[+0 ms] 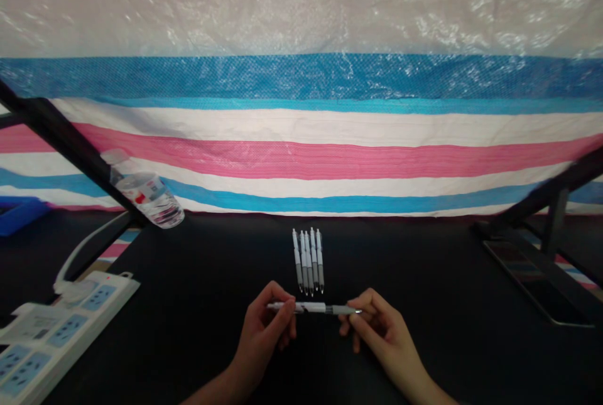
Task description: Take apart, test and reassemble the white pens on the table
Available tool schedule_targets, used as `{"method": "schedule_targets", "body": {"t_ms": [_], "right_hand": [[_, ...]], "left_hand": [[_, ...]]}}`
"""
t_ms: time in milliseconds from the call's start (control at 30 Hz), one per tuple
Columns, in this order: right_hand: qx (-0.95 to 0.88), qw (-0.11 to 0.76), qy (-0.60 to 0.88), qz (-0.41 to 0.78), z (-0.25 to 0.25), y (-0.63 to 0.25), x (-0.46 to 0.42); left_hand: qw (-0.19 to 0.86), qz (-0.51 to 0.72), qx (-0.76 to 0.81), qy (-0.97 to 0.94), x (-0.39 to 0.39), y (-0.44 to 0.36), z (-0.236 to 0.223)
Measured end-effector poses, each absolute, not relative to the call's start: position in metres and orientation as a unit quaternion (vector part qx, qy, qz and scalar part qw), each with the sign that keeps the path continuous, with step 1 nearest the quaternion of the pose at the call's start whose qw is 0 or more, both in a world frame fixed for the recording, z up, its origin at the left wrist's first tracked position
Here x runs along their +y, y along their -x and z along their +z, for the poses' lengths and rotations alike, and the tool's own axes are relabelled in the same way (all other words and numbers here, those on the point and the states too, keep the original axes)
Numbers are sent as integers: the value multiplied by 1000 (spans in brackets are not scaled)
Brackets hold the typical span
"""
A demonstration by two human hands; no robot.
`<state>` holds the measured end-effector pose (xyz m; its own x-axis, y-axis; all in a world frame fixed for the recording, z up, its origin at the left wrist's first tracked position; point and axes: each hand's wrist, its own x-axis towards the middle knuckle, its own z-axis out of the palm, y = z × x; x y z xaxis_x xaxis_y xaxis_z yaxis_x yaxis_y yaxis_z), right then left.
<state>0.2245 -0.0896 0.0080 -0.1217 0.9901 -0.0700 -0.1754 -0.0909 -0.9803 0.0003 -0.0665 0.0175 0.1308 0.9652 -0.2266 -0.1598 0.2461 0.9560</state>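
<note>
Across the near middle of the black table (202, 273), my left hand (267, 328) pinches a retractable pen (313, 307) by its white clicker end, my right hand (378, 328) by its grey tip end, hiding parts of both; whether its sections are fully joined, I cannot tell. Near left, the view's edge cuts off a power strip (51, 351). Farther, five similar pens (308, 260) lie together.

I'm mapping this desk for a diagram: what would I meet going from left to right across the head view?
Power strip → bottle → left hand → five loose pens → right hand → phone.
</note>
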Motion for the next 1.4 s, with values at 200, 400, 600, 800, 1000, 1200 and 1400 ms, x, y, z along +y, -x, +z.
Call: {"method": "schedule_targets", "body": {"t_ms": [200,400,600,800,1000,1200,1400], "right_hand": [[-450,501,451,586,4,-225,-89],[-458,493,469,571,3,-223,-90],[-532,407,520,530,-1,-225,-95],[-549,384,499,549,-1,-224,-96],[-550,395,504,536,3,-223,-92],[-568,397,498,521,3,-225,-95],[-569,387,507,519,2,-224,-94]], "left_hand": [[621,440,491,-425,-65,0,18],[621,427,495,-432,-67,1,14],[621,425,486,-444,-67,1,13],[614,447,480,-438,-67,3,12],[620,458,479,-421,-66,4,10],[617,455,475,-432,-65,3,10],[618,456,481,-424,-65,3,11]]}}
